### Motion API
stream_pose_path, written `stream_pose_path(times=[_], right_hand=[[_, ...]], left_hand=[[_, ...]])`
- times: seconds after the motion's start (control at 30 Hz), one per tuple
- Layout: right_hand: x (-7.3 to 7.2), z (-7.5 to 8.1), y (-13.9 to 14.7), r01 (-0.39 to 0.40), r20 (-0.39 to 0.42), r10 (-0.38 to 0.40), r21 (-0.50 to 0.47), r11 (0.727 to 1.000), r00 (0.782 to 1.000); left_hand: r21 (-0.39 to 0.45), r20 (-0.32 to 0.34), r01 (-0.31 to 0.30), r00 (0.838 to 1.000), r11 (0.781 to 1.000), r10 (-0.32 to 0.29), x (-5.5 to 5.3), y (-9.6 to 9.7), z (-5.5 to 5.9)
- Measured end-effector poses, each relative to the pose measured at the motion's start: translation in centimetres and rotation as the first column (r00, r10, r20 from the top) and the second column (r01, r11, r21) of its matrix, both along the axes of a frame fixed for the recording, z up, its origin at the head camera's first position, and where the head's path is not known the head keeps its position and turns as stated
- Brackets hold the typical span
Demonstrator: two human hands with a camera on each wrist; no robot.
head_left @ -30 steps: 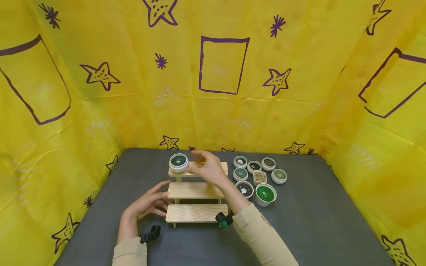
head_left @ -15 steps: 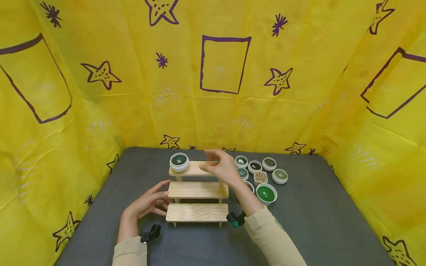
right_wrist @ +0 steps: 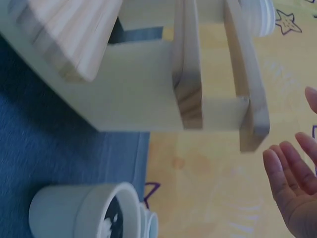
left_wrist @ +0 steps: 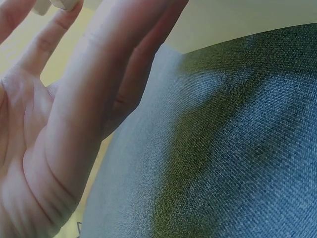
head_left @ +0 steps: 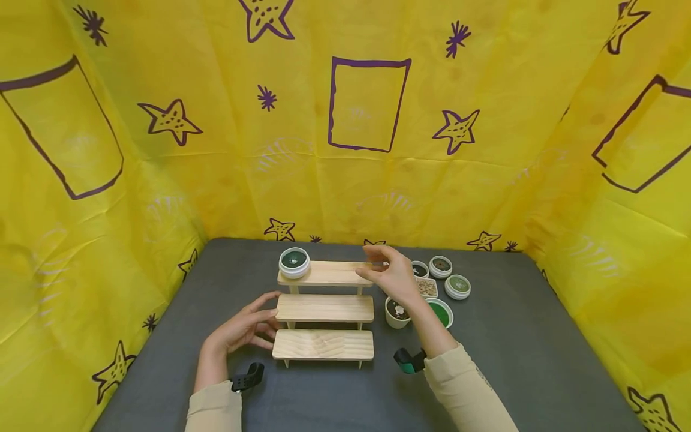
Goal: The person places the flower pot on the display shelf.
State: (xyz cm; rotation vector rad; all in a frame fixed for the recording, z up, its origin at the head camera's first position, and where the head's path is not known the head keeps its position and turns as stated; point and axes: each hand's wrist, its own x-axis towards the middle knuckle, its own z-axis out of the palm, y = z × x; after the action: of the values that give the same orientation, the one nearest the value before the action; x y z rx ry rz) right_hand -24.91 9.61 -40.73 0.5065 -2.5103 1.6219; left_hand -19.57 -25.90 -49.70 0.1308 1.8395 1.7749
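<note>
A three-step wooden display stand [head_left: 324,308] rises in the middle of the table. On the left end of its top shelf sits a white bowl-shaped cup [head_left: 294,264] with dark green content. My left hand [head_left: 243,327] rests against the stand's left side, fingertips at the end of the middle shelf; its fingers look long and loose in the left wrist view. Nothing is in my right hand [head_left: 394,276], which hovers by the right end of the top shelf with thumb and fingers apart. The right wrist view shows the shelf ends [right_wrist: 255,129] just beside those fingers.
Right of the stand is a cluster of small cups: a dark-filled one [head_left: 397,312], a bright green one [head_left: 439,312], a pale green one [head_left: 457,287], a brown one [head_left: 440,267] and a square dish of grains [head_left: 426,288]. Yellow patterned cloth [head_left: 367,198] encloses the grey table [head_left: 513,360].
My right hand has drawn away from the cup on the top shelf, moving right toward the other cups. The left hand stays at the stand's side.
</note>
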Motion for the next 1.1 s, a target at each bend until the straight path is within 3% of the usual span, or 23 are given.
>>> stream_pose_path(times=[0.9,1.1], right_hand=[[0.9,-4.0,8.3,0.147,0.064,-0.148,0.02,0.989,0.987],[1.0,-5.0,10.0,0.198,0.091,-0.205,0.078,0.977,0.975]], left_hand=[[0.002,0.018,0.003,1.0,1.0,-0.003,0.0,0.1,0.3],[0.004,0.018,0.003,1.0,1.0,-0.003,0.0,0.1,0.3]])
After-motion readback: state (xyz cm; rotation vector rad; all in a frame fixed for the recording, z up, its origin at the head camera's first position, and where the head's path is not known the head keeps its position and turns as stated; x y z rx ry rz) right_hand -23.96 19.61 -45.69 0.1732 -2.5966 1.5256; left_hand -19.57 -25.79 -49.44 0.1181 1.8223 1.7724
